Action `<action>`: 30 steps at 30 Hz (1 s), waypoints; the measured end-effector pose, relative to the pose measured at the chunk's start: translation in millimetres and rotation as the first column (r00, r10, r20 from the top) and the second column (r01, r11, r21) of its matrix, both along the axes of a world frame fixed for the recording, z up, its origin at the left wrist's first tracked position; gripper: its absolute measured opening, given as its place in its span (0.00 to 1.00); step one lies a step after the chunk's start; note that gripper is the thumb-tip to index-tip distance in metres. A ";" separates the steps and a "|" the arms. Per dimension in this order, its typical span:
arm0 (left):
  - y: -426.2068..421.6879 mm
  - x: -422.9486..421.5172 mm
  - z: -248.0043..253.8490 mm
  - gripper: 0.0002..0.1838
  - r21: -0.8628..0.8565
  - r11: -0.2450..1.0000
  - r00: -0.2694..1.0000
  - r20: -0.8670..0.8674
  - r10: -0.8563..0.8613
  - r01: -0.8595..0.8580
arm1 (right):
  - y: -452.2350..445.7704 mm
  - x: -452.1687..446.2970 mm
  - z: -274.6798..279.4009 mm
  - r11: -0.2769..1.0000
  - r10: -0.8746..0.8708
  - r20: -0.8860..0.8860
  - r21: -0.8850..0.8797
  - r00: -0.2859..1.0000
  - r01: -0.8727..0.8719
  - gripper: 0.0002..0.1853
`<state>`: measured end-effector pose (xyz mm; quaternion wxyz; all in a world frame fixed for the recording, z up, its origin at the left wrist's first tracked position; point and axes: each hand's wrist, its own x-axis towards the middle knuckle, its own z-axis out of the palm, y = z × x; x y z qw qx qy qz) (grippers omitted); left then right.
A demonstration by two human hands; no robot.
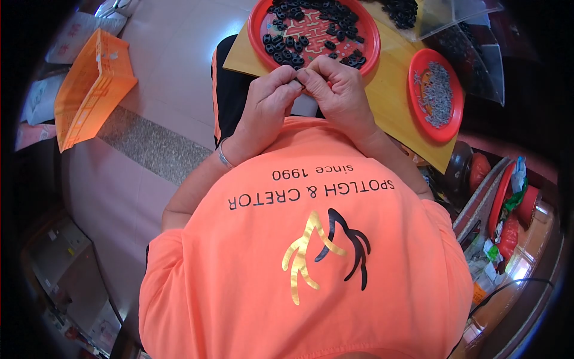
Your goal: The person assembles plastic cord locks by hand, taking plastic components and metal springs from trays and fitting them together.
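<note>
My left hand (267,107) and my right hand (341,99) meet at the near rim of a red round tray (255,37). The fingers of both are pinched together around something small and dark, mostly hidden by the fingertips. Many small black plastic pieces (289,42) with holes lie scattered in that tray, over a red and gold pattern. To the right, a smaller red plate (455,113) holds a pile of small grey metallic parts (437,94). Neither hand touches those grey parts.
Both trays stand on a yellow board (388,102). Clear plastic bags (472,60) with black pieces lie at the upper right. An orange basket (98,90) is on the floor at the left, near white sacks (78,39). Assorted items fill a box at the right.
</note>
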<state>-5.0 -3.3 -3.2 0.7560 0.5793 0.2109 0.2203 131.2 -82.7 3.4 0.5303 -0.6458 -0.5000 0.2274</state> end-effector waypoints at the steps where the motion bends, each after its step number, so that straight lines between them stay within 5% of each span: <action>1: -1.0 0.2 -0.1 0.08 0.016 1.000 1.000 0.007 0.017 -0.017 | 0.0 -1.7 0.8 1.000 -0.012 0.016 0.011 1.000 0.012 0.11; 11: 8.2 2.6 1.6 0.08 -0.063 0.997 0.996 -0.076 -0.054 0.049 | -4.1 23.8 -3.1 0.999 -0.015 -0.090 0.044 0.996 0.019 0.13; 14: 11.8 -1.1 1.8 0.08 -0.157 0.987 0.997 -0.080 -0.021 0.009 | -1.8 57.1 4.3 0.974 -0.162 0.116 -0.140 0.980 0.178 0.12; 23: 18.4 -6.2 -6.5 0.09 -0.280 0.959 0.999 0.019 0.040 -0.033 | 26.8 90.6 -16.8 0.929 0.015 0.681 -0.280 0.732 0.241 0.12; 29: 21.0 -6.6 -8.2 0.10 -0.297 0.951 0.994 0.034 0.101 -0.087 | 30.5 85.5 -16.5 0.924 0.067 0.707 -0.310 0.704 0.223 0.12; 30: 21.5 -6.1 -9.1 0.10 -0.299 0.950 0.994 0.041 0.105 -0.088 | 30.5 83.0 -15.5 0.932 0.027 0.490 -0.327 0.871 0.155 0.12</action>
